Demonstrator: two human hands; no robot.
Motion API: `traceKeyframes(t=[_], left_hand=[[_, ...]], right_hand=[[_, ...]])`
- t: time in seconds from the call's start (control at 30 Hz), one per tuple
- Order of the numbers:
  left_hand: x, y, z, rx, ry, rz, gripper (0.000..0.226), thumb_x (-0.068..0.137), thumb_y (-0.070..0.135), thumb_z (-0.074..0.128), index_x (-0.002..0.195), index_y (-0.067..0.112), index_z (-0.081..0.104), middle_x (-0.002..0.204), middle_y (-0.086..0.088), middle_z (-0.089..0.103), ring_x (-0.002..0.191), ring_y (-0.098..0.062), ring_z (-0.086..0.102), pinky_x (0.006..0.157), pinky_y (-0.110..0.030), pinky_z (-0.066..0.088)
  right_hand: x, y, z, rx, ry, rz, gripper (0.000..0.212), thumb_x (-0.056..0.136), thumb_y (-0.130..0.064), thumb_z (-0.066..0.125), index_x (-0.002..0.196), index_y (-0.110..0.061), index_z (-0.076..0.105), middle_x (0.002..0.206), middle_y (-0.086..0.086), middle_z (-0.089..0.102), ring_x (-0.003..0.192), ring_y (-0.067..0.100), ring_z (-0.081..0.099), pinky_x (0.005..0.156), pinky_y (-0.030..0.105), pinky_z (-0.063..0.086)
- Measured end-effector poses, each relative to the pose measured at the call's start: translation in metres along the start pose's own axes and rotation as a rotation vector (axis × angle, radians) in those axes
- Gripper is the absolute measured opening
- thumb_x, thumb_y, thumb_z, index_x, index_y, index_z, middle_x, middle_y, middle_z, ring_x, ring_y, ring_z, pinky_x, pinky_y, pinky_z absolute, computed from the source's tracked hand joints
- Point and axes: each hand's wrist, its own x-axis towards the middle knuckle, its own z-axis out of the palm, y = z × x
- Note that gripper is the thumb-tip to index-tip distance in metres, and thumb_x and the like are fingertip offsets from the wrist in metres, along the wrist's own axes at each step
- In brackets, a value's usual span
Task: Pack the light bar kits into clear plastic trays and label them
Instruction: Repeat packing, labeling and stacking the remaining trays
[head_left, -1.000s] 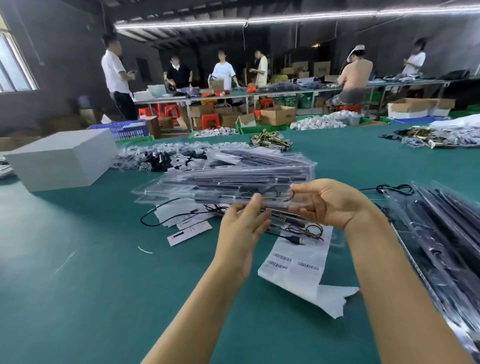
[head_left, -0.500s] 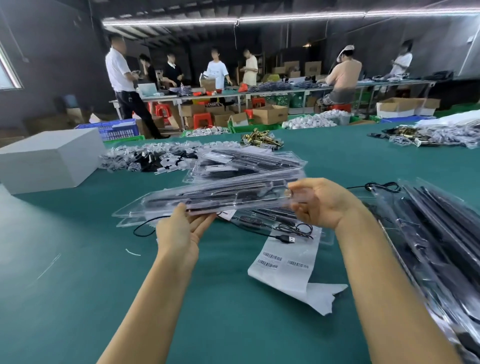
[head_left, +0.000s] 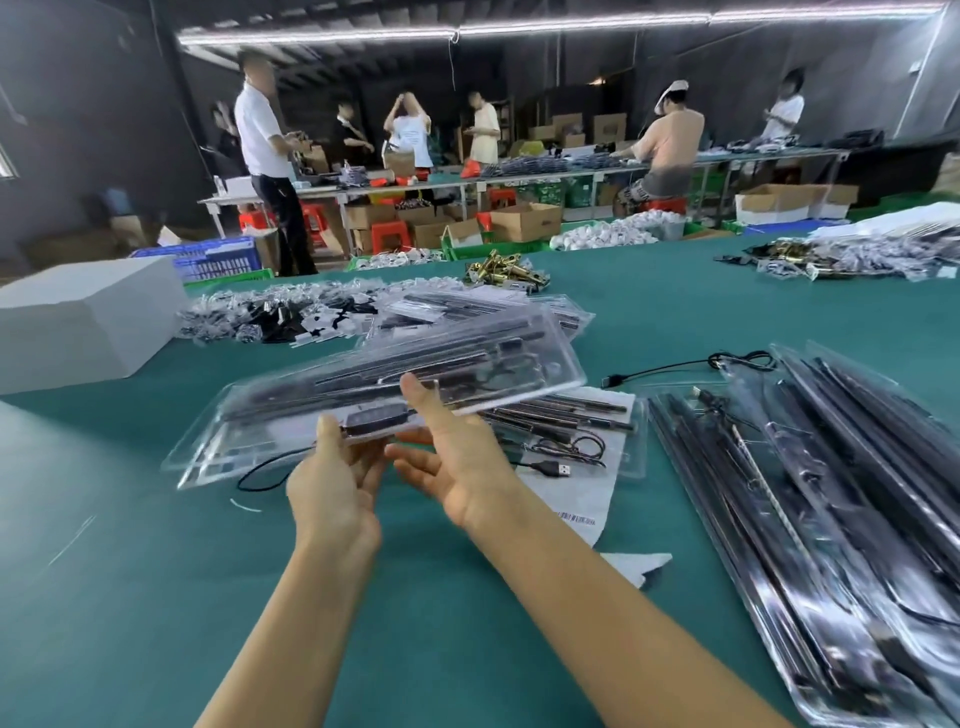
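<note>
I hold a clear plastic tray pack (head_left: 498, 358) of black light bars above the green table (head_left: 156, 597), its right end tilted up. My left hand (head_left: 332, 488) pinches its near edge, thumb on top and fingers beneath. Just to the right, my right hand (head_left: 457, 457) lies palm up under the same edge, with its thumb on top. Beneath it on the table lies another tray (head_left: 571, 415) holding bars and a black USB cable (head_left: 556, 469). It rests on a white sheet of barcode labels (head_left: 576, 499).
A long stack of packed trays (head_left: 841, 509) fills the table's right side. More trays (head_left: 467, 312) and a pile of small bagged parts (head_left: 270, 317) lie behind. A white box (head_left: 78, 322) stands at the left. Brass parts (head_left: 504, 273) sit farther back. People work at distant tables.
Both hands have slid along the tray's near edge to meet at its middle, the left moving right and the right moving left. The tray now tilts up at its right end.
</note>
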Motion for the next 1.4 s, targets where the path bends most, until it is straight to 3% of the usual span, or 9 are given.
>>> traceKeyframes(t=[0.1,0.23,0.33,0.43,0.7,0.8,0.93,1.13,1.4], left_hand=[[-0.011,-0.010,0.005,0.116,-0.141,-0.004,0.025,0.095,0.027,0.058,0.074,0.016,0.064,0.061,0.005,0.066,0.053,-0.005,0.058,0.050,-0.015,0.045],[-0.015,-0.012,0.009,0.132,-0.277,-0.013,0.022,0.089,0.030,0.065,0.077,0.013,0.068,0.073,0.000,0.069,0.069,-0.009,0.066,0.067,-0.020,0.054],[-0.013,-0.006,0.008,0.042,-0.234,-0.150,0.054,0.082,0.043,0.069,0.115,0.001,0.057,0.109,-0.018,0.061,0.100,-0.025,0.067,0.081,-0.031,0.056],[-0.004,0.011,0.002,-0.247,-0.200,-0.270,0.080,0.078,0.041,0.071,0.134,-0.003,0.034,0.116,-0.026,0.053,0.105,-0.037,0.063,0.084,-0.041,0.056],[0.026,0.057,-0.038,-0.680,-0.244,-0.349,0.041,0.088,0.010,0.053,0.125,-0.006,0.048,0.104,-0.013,0.070,0.095,-0.026,0.071,0.078,-0.041,0.053],[0.031,0.059,-0.046,-0.694,-0.232,-0.327,0.033,0.101,0.024,0.040,0.119,-0.001,0.051,0.106,-0.006,0.072,0.097,-0.023,0.071,0.085,-0.044,0.050],[0.037,0.063,-0.049,-0.621,-0.184,-0.302,0.045,0.104,0.035,0.031,0.109,-0.003,0.055,0.098,-0.006,0.074,0.089,-0.018,0.072,0.083,-0.037,0.054],[0.040,0.058,-0.049,-0.329,-0.211,-0.171,0.013,0.097,0.016,0.053,0.090,0.013,0.064,0.067,0.010,0.062,0.053,-0.001,0.056,0.057,-0.016,0.052],[0.021,0.031,-0.029,0.172,-0.334,0.151,0.014,0.091,0.012,0.060,0.087,0.019,0.072,0.073,0.008,0.067,0.063,-0.005,0.055,0.062,-0.020,0.041]], right_hand=[[0.001,0.002,-0.004,0.071,0.044,0.012,0.028,0.080,-0.024,0.076,0.100,-0.008,0.064,0.078,0.006,0.069,0.058,0.017,0.065,0.050,0.022,0.053],[0.000,-0.017,-0.014,0.148,0.042,-0.002,0.007,0.085,-0.006,0.068,0.088,-0.003,0.062,0.076,0.013,0.068,0.058,0.023,0.067,0.057,0.027,0.057],[-0.002,-0.037,-0.023,0.142,0.079,-0.024,0.009,0.084,0.002,0.066,0.078,0.000,0.060,0.074,0.014,0.065,0.055,0.026,0.064,0.057,0.033,0.059],[-0.005,-0.057,-0.039,0.154,0.084,-0.070,0.011,0.084,0.004,0.065,0.075,0.001,0.060,0.061,0.013,0.068,0.054,0.027,0.067,0.054,0.035,0.060],[-0.010,-0.096,-0.096,0.357,0.107,-0.144,0.009,0.081,0.000,0.067,0.086,-0.002,0.059,0.078,0.022,0.071,0.073,0.034,0.072,0.049,0.027,0.057],[-0.011,-0.104,-0.111,0.342,0.135,-0.170,0.009,0.082,-0.002,0.067,0.081,-0.003,0.058,0.076,0.020,0.070,0.072,0.032,0.072,0.047,0.023,0.055],[-0.007,-0.107,-0.129,0.354,0.153,-0.176,0.010,0.083,-0.005,0.065,0.077,-0.003,0.058,0.075,0.017,0.070,0.069,0.028,0.072,0.043,0.020,0.053],[0.018,-0.082,-0.146,0.138,0.208,-0.053,0.006,0.087,-0.006,0.061,0.086,0.000,0.060,0.072,0.016,0.071,0.060,0.024,0.071,0.036,0.018,0.048],[0.039,-0.053,-0.153,-0.049,0.358,0.017,0.015,0.083,-0.002,0.068,0.096,0.004,0.062,0.084,0.021,0.070,0.055,0.028,0.069,0.037,0.021,0.049]])
